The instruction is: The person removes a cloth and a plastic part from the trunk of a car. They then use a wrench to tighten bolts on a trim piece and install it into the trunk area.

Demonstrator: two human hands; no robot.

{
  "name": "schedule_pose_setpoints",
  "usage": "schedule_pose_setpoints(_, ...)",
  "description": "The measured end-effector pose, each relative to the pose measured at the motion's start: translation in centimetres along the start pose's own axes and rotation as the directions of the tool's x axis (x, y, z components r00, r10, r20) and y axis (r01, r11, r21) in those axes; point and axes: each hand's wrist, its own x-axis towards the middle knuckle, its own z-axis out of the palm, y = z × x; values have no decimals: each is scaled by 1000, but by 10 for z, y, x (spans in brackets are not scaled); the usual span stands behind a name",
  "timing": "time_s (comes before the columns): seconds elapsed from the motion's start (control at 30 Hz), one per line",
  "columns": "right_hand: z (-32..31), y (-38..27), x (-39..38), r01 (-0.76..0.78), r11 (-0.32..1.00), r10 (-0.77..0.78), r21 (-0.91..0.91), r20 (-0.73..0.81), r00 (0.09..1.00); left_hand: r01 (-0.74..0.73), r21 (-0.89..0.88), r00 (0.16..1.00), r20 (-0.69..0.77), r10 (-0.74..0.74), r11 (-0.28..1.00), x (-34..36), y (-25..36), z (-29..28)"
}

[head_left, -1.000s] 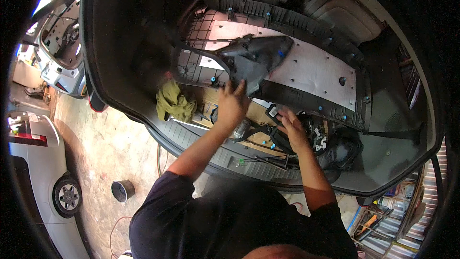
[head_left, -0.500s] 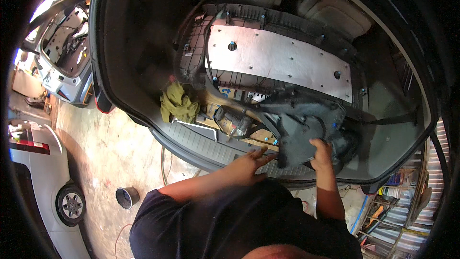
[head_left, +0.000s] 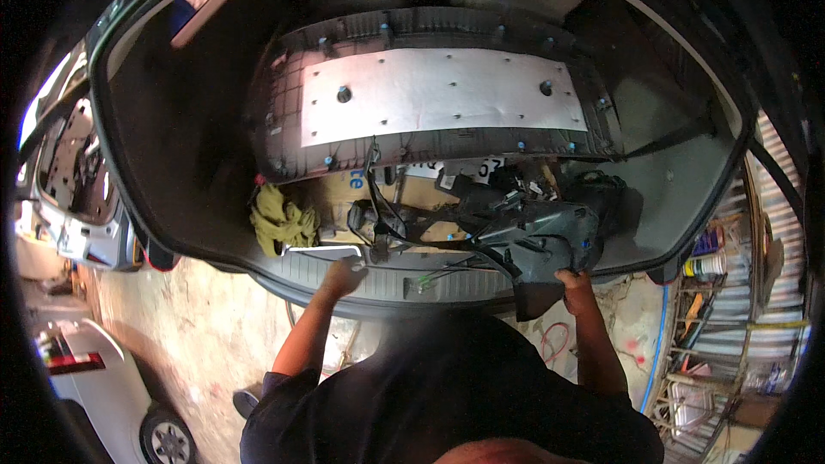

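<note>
My right hand (head_left: pixel 573 278) is closed on the near edge of a black moulded plastic trim panel (head_left: pixel 543 241), its thumb on top. The panel lies tilted at the right of the car's cargo area, its lower corner hanging over the sill. My left hand (head_left: pixel 345 275) is over the ribbed sill, beside a bent metal rod (head_left: pixel 326 249); motion smears its fingers. A crumpled olive-green cloth (head_left: pixel 282 219) lies just past the rod. A dark strap-like trim piece (head_left: pixel 391 215) stretches between the cloth and the panel.
A large dark trim panel with a silvery sheet (head_left: pixel 438 94) and several blue clips fills the back of the cargo area. Cardboard (head_left: pixel 331 191) lies below it. A white car (head_left: pixel 103 378) is at the left; a cluttered rack (head_left: pixel 700 335) stands at the right.
My left hand has moved left, from beside the black panel to near the metal rod. My right hand still holds the panel, now turned and tilted differently. The view has swung.
</note>
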Motion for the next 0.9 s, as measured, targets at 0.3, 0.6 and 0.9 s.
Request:
schedule_pose_setpoints(0.3, 86, 43, 16, -277, 927, 338, 254, -245, 909, 43, 543, 817, -502, 283, 839, 107, 11, -94)
schedule_pose_setpoints(0.6, 10, -37, -5, -578, 690, 675, 436, -97, 732, 103, 655, 788, -513, 341, 749, 130, 96, -97)
schedule_pose_setpoints(0.9, 2, 3, -56, -445, 629, 689, 637, -193, 698, -152, 540, 884, -300, 358, 828, 174, 134, -116)
